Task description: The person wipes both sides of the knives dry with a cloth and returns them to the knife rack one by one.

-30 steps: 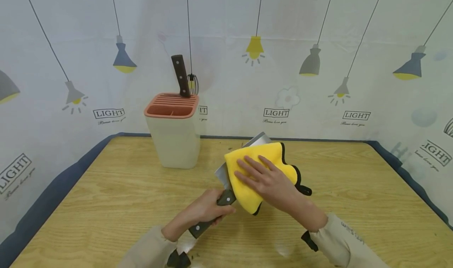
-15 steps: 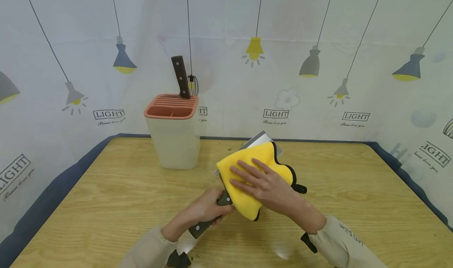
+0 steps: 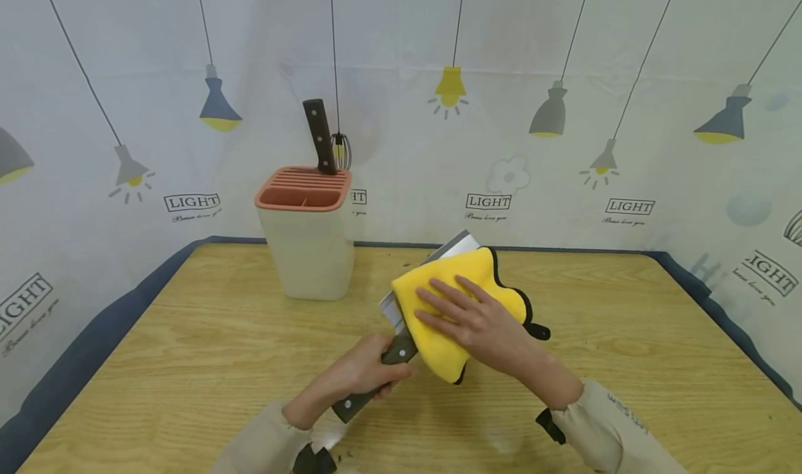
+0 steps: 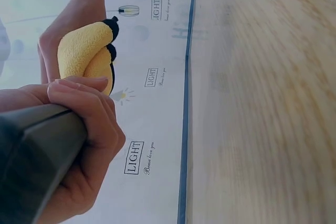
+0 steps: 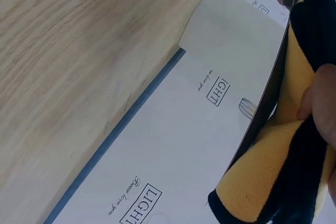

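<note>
My left hand grips the dark riveted handle of a cleaver, whose wide steel blade points away to the upper right. Over the blade lies a folded yellow cloth with black edging and a black loop. My right hand holds this cloth against the blade, fingers stretched across its top. The right wrist view shows the thumb tucked into a fold of the cloth; the blade is seen edge-on beside it. Most of the blade is hidden under cloth and hand.
A pale knife block with a slotted orange top stands at the back left of the wooden table. One dark-handled knife stands upright in it. A lamp-printed curtain hangs behind.
The right hand and cloth slid down-left along the blade toward the handle, then partly back up-right, showing the blade's heel again. The left hand has barely moved.
</note>
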Available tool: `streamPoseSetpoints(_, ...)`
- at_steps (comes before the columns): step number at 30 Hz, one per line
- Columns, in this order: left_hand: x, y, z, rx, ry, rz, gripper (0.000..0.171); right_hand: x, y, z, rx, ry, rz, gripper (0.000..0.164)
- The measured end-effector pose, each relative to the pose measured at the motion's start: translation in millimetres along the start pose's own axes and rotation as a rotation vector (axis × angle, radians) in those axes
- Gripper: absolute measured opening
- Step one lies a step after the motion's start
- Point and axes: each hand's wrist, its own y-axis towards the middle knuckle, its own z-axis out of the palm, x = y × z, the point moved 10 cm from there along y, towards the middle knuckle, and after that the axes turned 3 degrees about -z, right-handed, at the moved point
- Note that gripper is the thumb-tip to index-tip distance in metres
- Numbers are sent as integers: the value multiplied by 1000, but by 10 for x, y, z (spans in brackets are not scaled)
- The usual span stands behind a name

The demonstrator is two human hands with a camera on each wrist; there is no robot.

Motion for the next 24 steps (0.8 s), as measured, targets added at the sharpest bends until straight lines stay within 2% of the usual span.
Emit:
streamPoseSetpoints(9, -4, -16, -14, -10, -4, 2, 17, -199, -79, 42, 22, -9, 94, 60)
streamPoseSetpoints(24, -14, -31, -16, -6, 6, 17, 16, -495, -205, 106, 33, 24, 232, 62)
